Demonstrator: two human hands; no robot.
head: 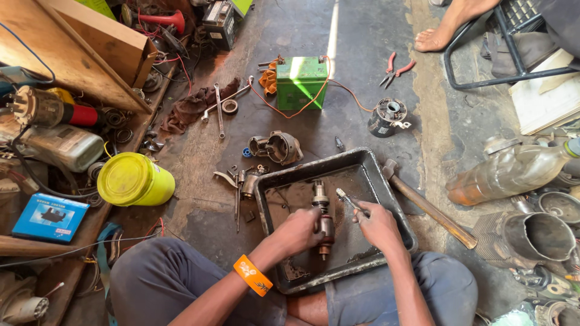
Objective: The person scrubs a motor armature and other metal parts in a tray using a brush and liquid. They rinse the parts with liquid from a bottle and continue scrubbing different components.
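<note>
Down on the concrete floor (374, 36), a person sits with a dark metal tray (362, 162) resting between the knees, its near edge against the blue trousers. The left hand (299, 230), with an orange wristband (252, 275) above it, has its grip closed around a small motor armature (322, 214) that stands roughly upright over the middle of the tray, its shaft pointing toward the tray's far edge. The right hand (379, 224) has its grip clamped on a small brush (349, 201), whose tip lies just beside the upper part of the armature; whether it touches cannot be told. Just outside the tray's right edge lies a hammer (426, 205) with a wooden handle, slanting toward the lower right. Beyond the tray's far left corner sit a motor housing (277, 147) and a few loose metal parts. Farther off on the floor stand a green battery (301, 81) with orange wires, a round grey motor part (387, 117) and red-handled pliers (396, 68). To the left lies a yellow plastic tub (134, 179) on its side, with a blue box (49, 217) near it, and two spanners (220, 104) beside a brown rag (190, 108). Another person's bare foot (436, 37) shows at the top right, by a metal chair frame (507, 60).
</note>
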